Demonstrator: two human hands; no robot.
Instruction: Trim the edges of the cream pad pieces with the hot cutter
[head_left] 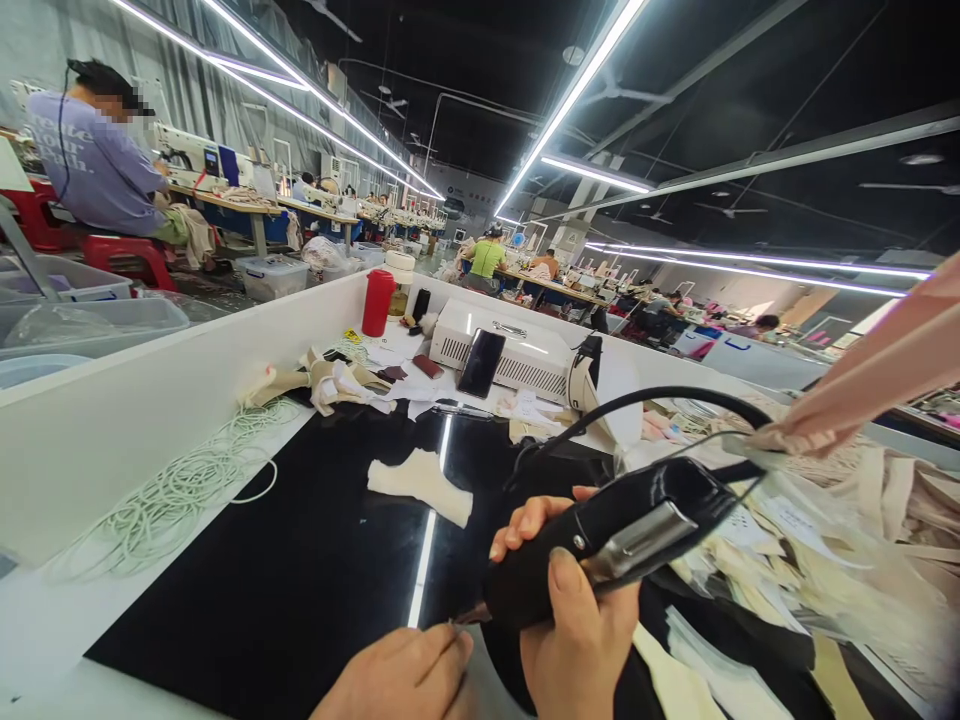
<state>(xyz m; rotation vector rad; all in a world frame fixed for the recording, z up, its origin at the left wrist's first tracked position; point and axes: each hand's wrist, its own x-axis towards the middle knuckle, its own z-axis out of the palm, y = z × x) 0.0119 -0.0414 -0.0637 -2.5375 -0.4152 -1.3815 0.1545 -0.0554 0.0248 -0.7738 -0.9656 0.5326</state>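
My right hand (581, 620) is wrapped around a black corded hand tool (637, 520) with a silver lever along its side. The tool tilts, its lower end towards my left hand and its cable end up to the right. My left hand (405, 672) is low in the view beside that lower end, with fingers pinched together. What it pinches, if anything, is hidden. A cream fabric piece (420, 485) lies flat on the glossy black board (285, 560), beyond both hands.
Pale green cord (195, 480) lies tangled at left. Behind the board stand a white slotted machine (502, 345), a phone (481, 362) and a red bottle (377, 302). Fabric scraps (780, 560) pile up at right. Pink cloth (877, 360) hangs by the cable. A person (105, 170) sits beyond the left wall.
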